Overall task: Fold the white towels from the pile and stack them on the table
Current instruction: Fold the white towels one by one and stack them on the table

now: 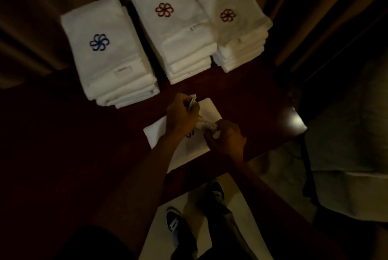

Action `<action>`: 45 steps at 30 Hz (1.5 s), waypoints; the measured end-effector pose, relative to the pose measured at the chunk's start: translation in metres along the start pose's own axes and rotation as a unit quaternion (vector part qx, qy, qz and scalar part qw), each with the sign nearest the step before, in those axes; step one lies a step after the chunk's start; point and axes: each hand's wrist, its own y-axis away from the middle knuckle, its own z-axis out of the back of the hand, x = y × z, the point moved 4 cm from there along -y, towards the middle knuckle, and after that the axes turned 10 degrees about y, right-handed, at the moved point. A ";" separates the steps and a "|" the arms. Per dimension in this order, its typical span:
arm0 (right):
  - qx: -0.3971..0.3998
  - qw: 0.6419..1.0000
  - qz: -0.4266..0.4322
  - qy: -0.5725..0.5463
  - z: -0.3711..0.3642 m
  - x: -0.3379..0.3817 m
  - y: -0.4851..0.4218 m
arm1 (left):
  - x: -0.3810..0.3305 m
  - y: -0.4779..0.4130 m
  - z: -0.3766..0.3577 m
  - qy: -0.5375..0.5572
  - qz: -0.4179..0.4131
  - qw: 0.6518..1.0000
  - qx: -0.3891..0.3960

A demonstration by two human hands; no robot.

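A white towel [168,135] lies flat on the dark table [73,144] near its front edge, with a dark flower mark partly hidden under my hands. My left hand [181,115] pinches a bunched edge of this towel at its far side. Just to the right, my right hand [225,136] grips another bunched part of the same towel. Behind them stand three stacks of folded white towels: one with a blue flower [109,58] at the left, one with a red flower [174,28] in the middle, one with a red flower [235,26] at the right.
Curtains [315,7] hang behind and to the right of the table. A bed with pale linen [346,133] stands at the right. The table's corner [296,121] catches light. My shoes [176,224] stand on the pale floor below the table's edge.
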 end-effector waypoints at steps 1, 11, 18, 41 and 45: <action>0.015 1.000 -0.017 0.011 -0.002 -0.006 -0.003 | 0.003 -0.002 -0.007 -0.003 0.005 1.000 0.004; 0.062 0.995 -0.078 -0.028 -0.003 -0.031 -0.029 | 0.001 -0.013 -0.047 -0.034 0.008 0.999 -0.010; 0.103 0.992 -0.062 -0.038 -0.006 -0.039 -0.026 | 0.002 -0.008 -0.044 -0.071 -0.041 0.996 0.021; 0.177 0.908 -0.342 -0.164 -0.018 -0.048 0.051 | 0.066 0.064 0.003 -0.333 0.124 0.927 0.121; 0.190 0.897 -0.339 -0.211 -0.028 -0.047 0.066 | 0.070 0.078 0.012 -0.267 0.159 0.947 0.081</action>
